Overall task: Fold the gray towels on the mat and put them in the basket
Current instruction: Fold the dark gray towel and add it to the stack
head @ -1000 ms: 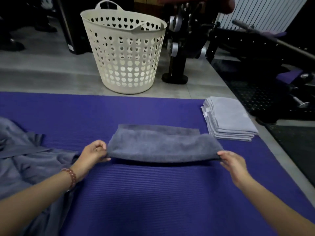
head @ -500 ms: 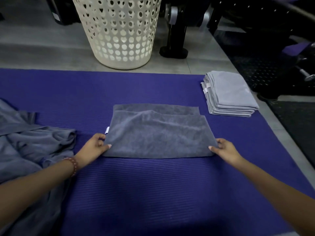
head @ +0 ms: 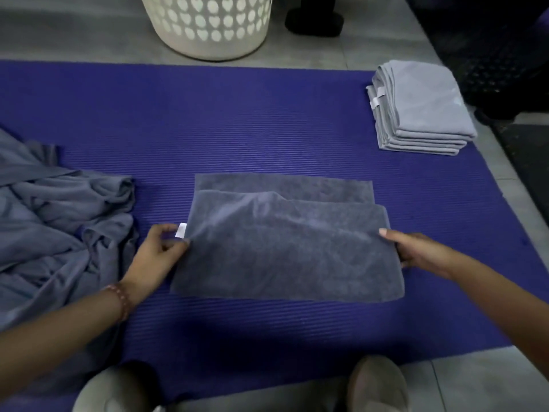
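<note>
Towel [head: 285,248] part-folded, lying flat mid-mat [head: 267,129].
My left hand [head: 160,254] pinches its left edge by the tag; my right hand [head: 416,248] grips the right edge. Likely soft, light, limp: would sag between grips, so take it at the corners.

Dark gray towel [head: 285,251], ribbed purple mat [head: 237,120], cream heart-patterned basket [head: 208,28].

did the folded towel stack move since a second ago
No. The folded towel stack sits at the same spot by the right edge of the purple mat; only the camera tilted down.
</note>
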A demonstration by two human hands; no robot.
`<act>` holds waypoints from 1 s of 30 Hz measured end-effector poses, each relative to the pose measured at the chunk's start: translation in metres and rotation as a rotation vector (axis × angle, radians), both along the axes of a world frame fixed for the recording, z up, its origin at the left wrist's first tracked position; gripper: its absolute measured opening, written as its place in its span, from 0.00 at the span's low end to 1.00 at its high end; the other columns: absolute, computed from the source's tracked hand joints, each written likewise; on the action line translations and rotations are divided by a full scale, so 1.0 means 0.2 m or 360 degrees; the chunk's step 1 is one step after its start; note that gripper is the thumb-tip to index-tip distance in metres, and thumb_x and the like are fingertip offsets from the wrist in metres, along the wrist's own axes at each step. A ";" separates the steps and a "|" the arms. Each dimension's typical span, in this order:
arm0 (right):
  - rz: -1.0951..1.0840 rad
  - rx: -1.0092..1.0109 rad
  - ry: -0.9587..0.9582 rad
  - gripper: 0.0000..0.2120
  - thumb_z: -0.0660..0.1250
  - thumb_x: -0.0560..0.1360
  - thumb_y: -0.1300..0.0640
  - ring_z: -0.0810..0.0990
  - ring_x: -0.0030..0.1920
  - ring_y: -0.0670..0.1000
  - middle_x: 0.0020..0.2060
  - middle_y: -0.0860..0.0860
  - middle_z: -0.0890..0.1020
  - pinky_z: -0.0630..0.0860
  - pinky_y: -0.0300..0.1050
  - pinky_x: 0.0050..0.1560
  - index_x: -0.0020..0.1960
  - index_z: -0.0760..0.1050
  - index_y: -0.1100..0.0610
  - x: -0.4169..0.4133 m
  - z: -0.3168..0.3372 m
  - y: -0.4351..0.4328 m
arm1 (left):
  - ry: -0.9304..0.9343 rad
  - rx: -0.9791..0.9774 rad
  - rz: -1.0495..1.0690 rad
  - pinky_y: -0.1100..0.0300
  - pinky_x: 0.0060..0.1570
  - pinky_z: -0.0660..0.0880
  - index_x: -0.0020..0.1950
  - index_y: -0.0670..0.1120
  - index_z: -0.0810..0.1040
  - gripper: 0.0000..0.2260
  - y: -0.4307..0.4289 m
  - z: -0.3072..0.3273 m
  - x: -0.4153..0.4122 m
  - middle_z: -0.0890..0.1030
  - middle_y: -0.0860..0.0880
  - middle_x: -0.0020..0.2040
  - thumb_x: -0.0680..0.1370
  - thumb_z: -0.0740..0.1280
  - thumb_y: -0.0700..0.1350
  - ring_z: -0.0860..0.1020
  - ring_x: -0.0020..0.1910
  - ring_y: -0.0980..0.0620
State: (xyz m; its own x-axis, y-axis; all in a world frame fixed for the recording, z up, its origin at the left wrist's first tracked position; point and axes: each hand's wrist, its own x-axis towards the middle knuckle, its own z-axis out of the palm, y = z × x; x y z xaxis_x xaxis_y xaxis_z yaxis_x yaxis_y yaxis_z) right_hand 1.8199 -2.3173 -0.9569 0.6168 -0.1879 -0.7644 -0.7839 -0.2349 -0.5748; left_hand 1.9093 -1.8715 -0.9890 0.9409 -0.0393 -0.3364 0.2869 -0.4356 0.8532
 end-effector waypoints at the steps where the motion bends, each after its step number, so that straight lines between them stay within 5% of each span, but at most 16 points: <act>1: -0.0179 0.0037 -0.0097 0.30 0.70 0.68 0.38 0.82 0.48 0.54 0.45 0.56 0.84 0.76 0.44 0.47 0.56 0.78 0.62 0.03 0.00 0.02 | -0.0018 -0.0066 0.0101 0.72 0.28 0.70 0.56 0.44 0.67 0.11 -0.03 0.01 0.05 0.76 0.47 0.34 0.77 0.66 0.38 0.74 0.25 0.63; 3: -0.0428 0.0008 -0.0207 0.19 0.66 0.75 0.46 0.82 0.46 0.52 0.42 0.53 0.83 0.76 0.43 0.44 0.56 0.77 0.61 0.10 0.01 0.05 | -0.0027 -0.0150 0.0260 0.66 0.31 0.73 0.57 0.44 0.65 0.12 -0.09 0.02 0.15 0.75 0.47 0.35 0.78 0.66 0.40 0.74 0.25 0.62; 6: -0.0505 -0.0090 -0.0355 0.17 0.69 0.74 0.51 0.82 0.49 0.53 0.47 0.54 0.83 0.77 0.44 0.46 0.57 0.77 0.62 0.17 -0.01 0.09 | 0.0027 -0.0138 0.0399 0.56 0.32 0.72 0.60 0.40 0.66 0.16 -0.15 0.00 0.26 0.75 0.47 0.33 0.77 0.67 0.43 0.74 0.26 0.55; 11: -0.0470 -0.0229 -0.0542 0.10 0.72 0.72 0.57 0.81 0.45 0.50 0.47 0.52 0.81 0.76 0.45 0.48 0.51 0.75 0.57 0.21 -0.05 0.15 | -0.0031 -0.0104 0.0208 0.65 0.36 0.71 0.47 0.42 0.74 0.13 -0.24 0.01 0.28 0.76 0.52 0.38 0.78 0.65 0.53 0.74 0.35 0.58; 15: -0.0429 -0.0256 -0.0583 0.06 0.68 0.76 0.57 0.78 0.41 0.44 0.41 0.47 0.79 0.74 0.38 0.40 0.52 0.75 0.57 0.20 -0.05 0.17 | -0.0093 -0.0137 0.0029 0.63 0.38 0.72 0.48 0.39 0.74 0.09 -0.23 0.03 0.28 0.73 0.47 0.37 0.76 0.68 0.44 0.73 0.37 0.53; 18: -0.0476 -0.0469 -0.0845 0.04 0.63 0.78 0.57 0.75 0.39 0.42 0.39 0.45 0.76 0.72 0.32 0.36 0.48 0.73 0.57 0.20 -0.05 0.17 | -0.0333 -0.0046 -0.0095 0.71 0.35 0.67 0.40 0.46 0.69 0.08 -0.22 0.05 0.28 0.68 0.51 0.34 0.78 0.64 0.38 0.68 0.31 0.63; 22: -0.0586 -0.0732 -0.1154 0.14 0.60 0.80 0.58 0.67 0.33 0.41 0.33 0.47 0.68 0.66 0.30 0.34 0.36 0.63 0.52 0.25 -0.02 0.15 | -0.0562 0.0002 -0.0040 0.72 0.34 0.65 0.40 0.51 0.61 0.13 -0.19 0.06 0.31 0.63 0.52 0.36 0.81 0.58 0.38 0.64 0.30 0.64; 26: -0.0480 -0.0830 -0.1017 0.13 0.61 0.79 0.56 0.69 0.33 0.39 0.33 0.46 0.70 0.65 0.37 0.36 0.37 0.65 0.52 0.39 -0.06 0.13 | -0.0454 0.0255 -0.0140 0.62 0.37 0.65 0.45 0.46 0.63 0.06 -0.14 -0.02 0.41 0.64 0.51 0.36 0.81 0.58 0.41 0.65 0.33 0.57; 30: -0.0433 -0.0785 -0.0647 0.07 0.62 0.79 0.54 0.75 0.46 0.53 0.42 0.52 0.76 0.66 0.43 0.45 0.47 0.71 0.58 0.46 -0.16 0.11 | -0.0317 0.0423 -0.0124 0.54 0.40 0.66 0.49 0.44 0.66 0.07 -0.16 -0.08 0.42 0.71 0.50 0.36 0.80 0.60 0.47 0.70 0.37 0.48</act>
State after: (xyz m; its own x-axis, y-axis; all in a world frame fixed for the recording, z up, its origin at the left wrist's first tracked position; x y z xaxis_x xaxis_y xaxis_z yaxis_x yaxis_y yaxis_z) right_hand 1.9115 -2.2944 -0.9889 0.7178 -0.6425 -0.2684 -0.5971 -0.3697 -0.7119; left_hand 1.9943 -1.9037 -1.0050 0.9867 -0.0493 -0.1546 0.0832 -0.6642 0.7429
